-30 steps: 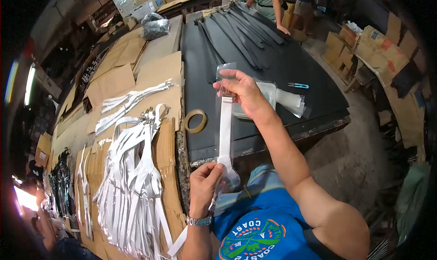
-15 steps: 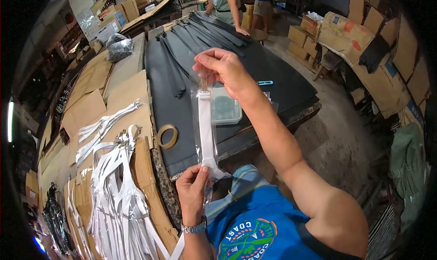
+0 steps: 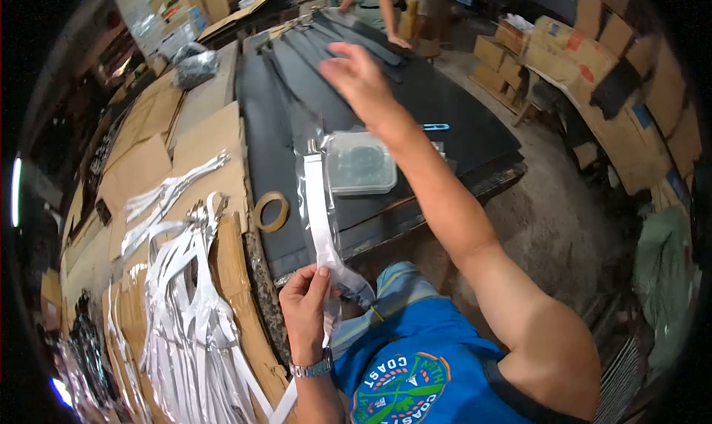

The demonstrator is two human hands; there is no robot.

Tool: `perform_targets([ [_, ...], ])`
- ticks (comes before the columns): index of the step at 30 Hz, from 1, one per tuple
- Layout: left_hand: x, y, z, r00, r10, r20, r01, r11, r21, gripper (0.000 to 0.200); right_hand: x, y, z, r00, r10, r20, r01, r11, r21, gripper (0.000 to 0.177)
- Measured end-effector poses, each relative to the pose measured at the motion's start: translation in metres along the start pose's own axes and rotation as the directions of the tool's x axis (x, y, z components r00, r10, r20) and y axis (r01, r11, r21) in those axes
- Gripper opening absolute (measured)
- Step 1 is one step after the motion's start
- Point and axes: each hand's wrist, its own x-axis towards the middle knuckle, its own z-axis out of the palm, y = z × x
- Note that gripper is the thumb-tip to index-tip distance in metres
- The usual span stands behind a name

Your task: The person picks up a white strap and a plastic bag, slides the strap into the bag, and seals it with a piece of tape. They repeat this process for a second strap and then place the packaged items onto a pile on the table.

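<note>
My left hand [image 3: 305,294] pinches a pair of white suspenders [image 3: 319,209] in a long clear plastic sleeve, thumb pressed on it near the lower part. A metal clip shows at the strap's upper end, inside the sleeve. Higher up, my right hand [image 3: 360,83] is raised over the black table, blurred, its fingers stretched out and apart from the sleeve. Just behind the strap sits a lidded clear plastic box [image 3: 362,164]. To the left of the strap lies a roll of brown tape [image 3: 271,211].
A pile of white suspenders [image 3: 189,298] with metal clips lies on cardboard at the left. Several black straps [image 3: 278,83] lie across the black table [image 3: 452,101]. A blue cutter [image 3: 436,127] is near the box. Someone's hand [image 3: 399,41] rests on the far edge.
My right hand has let go of the sleeve's top and moved up and away. The strap's upper end has tilted left, while my left hand keeps its pinch.
</note>
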Motion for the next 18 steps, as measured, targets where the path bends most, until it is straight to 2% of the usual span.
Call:
perform_targets([
  [1, 0.004, -0.005, -0.003, 1.0, 0.005, -0.012, -0.005, 1.0, -0.03, 0.023, -0.015, -0.008, -0.004, 0.999, 0.031, 0.021, -0.03, 0.998, -0.059, 0.045],
  [2, 0.004, -0.003, -0.003, 0.999, -0.031, -0.041, 0.03, 0.999, -0.033, 0.02, -0.038, -0.003, -0.01, 0.999, 0.025, 0.032, -0.023, 0.996, -0.081, 0.041],
  [3, 0.007, -0.007, -0.007, 0.999, -0.024, -0.04, 0.02, 0.996, -0.083, 0.02, -0.069, -0.005, -0.013, 0.991, 0.059, 0.116, -0.049, 0.995, -0.087, 0.035],
  [4, 0.013, -0.015, -0.011, 0.999, -0.015, -0.038, 0.01, 0.992, -0.129, 0.021, -0.108, -0.009, -0.017, 0.967, 0.193, 0.167, -0.154, 0.963, -0.223, 0.028],
  [6, 0.023, -0.035, -0.021, 0.997, -0.042, -0.071, 0.025, 0.974, -0.224, 0.021, -0.184, 0.004, -0.016, 0.83, 0.467, 0.305, -0.362, 0.867, -0.342, 0.029],
  [7, 0.023, -0.035, -0.02, 0.994, -0.07, -0.083, 0.047, 0.968, -0.247, 0.021, -0.211, 0.011, -0.016, 0.827, 0.403, 0.391, -0.233, 0.88, -0.413, 0.032],
  [8, 0.023, -0.037, -0.02, 0.992, -0.098, -0.085, 0.072, 0.961, -0.268, 0.021, -0.235, 0.018, -0.01, 0.818, 0.439, 0.372, -0.308, 0.88, -0.362, 0.034],
  [10, 0.026, -0.045, -0.024, 0.992, -0.114, -0.046, 0.093, 0.938, -0.333, 0.022, -0.257, 0.023, -0.003, 0.713, 0.576, 0.399, -0.458, 0.814, -0.357, 0.036],
  [11, 0.026, -0.046, -0.024, 0.993, -0.111, -0.033, 0.093, 0.932, -0.35, 0.022, -0.265, 0.029, 0.0, 0.715, 0.556, 0.424, -0.455, 0.831, -0.32, 0.034],
  [15, 0.024, -0.041, -0.026, 0.994, -0.108, 0.012, 0.104, 0.918, -0.383, 0.025, -0.267, 0.034, 0.006, 0.671, 0.625, 0.398, -0.604, 0.773, -0.196, 0.023],
  [18, 0.023, -0.04, -0.025, 0.994, -0.106, 0.013, 0.102, 0.911, -0.399, 0.026, -0.263, 0.036, 0.004, 0.648, 0.633, 0.424, -0.604, 0.765, -0.221, 0.02],
])
